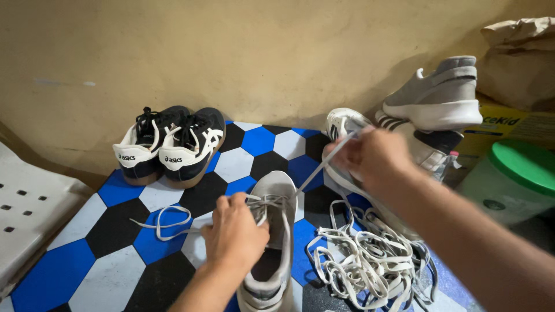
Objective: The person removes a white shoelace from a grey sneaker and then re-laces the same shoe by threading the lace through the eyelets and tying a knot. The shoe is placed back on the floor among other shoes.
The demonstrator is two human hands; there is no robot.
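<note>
A grey sneaker [278, 190] lies on the blue, black and white hexagon floor mat [58, 271] in front of me. My left hand [234, 234] rests on its tongue and grips the shoe at the eyelets. My right hand [370, 156] is raised to the right and pinches a white lace [315, 173], pulled taut from the shoe's eyelets. The lace's other end [165, 222] trails in a loop on the mat to the left.
A pair of black and white sneakers [170, 144] stands against the beige wall. Several loose white laces [370, 263] lie piled at lower right. More grey and white shoes [433, 101] are stacked at right, beside a green-lidded tub [514, 179]. A white plastic seat [26, 214] sits at left.
</note>
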